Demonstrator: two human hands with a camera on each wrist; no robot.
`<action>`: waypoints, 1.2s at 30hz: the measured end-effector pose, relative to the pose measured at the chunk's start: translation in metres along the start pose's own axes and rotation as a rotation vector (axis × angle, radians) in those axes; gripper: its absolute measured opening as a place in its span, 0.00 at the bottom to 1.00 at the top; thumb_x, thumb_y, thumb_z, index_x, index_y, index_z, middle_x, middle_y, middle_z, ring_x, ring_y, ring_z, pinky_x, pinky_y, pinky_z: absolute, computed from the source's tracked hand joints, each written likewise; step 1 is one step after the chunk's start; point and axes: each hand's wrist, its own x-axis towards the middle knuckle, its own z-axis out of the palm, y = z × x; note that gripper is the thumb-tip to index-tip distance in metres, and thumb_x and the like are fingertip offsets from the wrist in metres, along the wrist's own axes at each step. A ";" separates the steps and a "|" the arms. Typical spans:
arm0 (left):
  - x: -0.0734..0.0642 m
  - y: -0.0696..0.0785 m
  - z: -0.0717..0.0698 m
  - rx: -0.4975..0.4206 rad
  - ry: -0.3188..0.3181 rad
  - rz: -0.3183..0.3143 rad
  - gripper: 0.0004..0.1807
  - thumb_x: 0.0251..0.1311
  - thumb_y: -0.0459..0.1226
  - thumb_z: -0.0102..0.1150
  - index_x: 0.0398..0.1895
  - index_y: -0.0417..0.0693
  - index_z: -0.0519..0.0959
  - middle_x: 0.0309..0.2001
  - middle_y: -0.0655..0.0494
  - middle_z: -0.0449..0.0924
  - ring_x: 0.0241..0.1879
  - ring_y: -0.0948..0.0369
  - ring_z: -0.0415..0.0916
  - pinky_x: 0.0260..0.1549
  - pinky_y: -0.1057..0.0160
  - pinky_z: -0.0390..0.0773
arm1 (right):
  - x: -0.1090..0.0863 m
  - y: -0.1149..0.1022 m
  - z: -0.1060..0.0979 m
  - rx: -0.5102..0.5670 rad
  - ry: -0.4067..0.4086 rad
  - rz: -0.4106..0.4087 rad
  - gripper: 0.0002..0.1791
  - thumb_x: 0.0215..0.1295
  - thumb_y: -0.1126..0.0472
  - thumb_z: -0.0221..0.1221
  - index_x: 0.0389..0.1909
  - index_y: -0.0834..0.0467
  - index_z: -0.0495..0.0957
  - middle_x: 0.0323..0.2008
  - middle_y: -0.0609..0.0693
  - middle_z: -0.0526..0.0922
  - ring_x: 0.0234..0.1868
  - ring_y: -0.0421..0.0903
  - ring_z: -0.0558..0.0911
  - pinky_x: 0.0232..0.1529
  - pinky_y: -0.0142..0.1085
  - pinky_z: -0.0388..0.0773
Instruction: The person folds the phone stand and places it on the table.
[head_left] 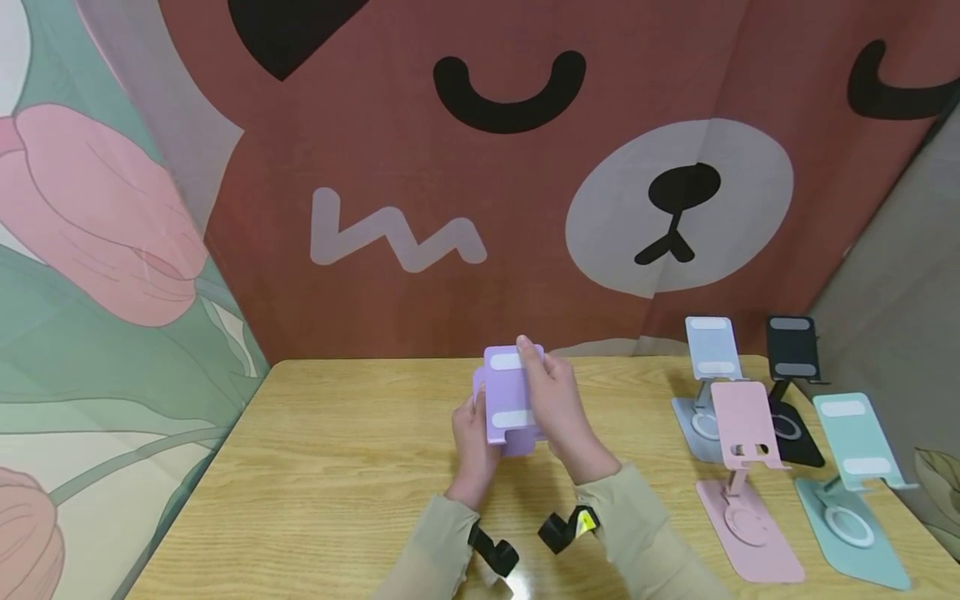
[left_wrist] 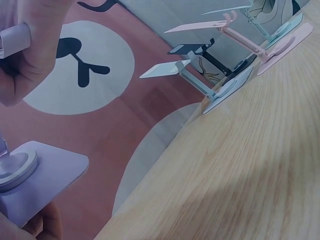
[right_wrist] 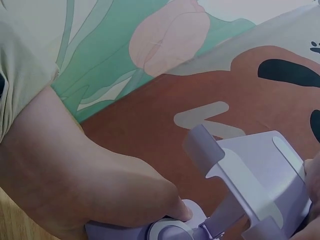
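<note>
A purple phone stand [head_left: 507, 386] is held up over the table between both hands. My left hand [head_left: 475, 442] grips its flat base [left_wrist: 60, 162], fingers under the plate and thumb beside the round ring, as the left wrist view shows. The right hand [head_left: 561, 408] holds the side edge of the upper plate [right_wrist: 270, 165], its thumb lying on the plate's front near the top. The plate carries two pale pads, and its lower lip has hooks. In the right wrist view the hinged arm [right_wrist: 225, 217] between base and plate is partly visible.
On the table's right side stand several phone stands: light blue [head_left: 711, 346], black [head_left: 792, 346], pink [head_left: 746, 425] and mint green [head_left: 855, 437]. The wooden table [head_left: 322, 483] meets a printed curtain [head_left: 375, 317] at the back.
</note>
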 end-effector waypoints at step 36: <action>0.000 -0.003 -0.004 -0.060 -0.029 -0.016 0.22 0.79 0.37 0.48 0.23 0.39 0.78 0.25 0.51 0.83 0.23 0.65 0.76 0.24 0.68 0.76 | -0.002 0.012 0.004 -0.004 -0.005 0.071 0.37 0.73 0.30 0.48 0.43 0.62 0.82 0.34 0.56 0.80 0.36 0.49 0.78 0.33 0.40 0.76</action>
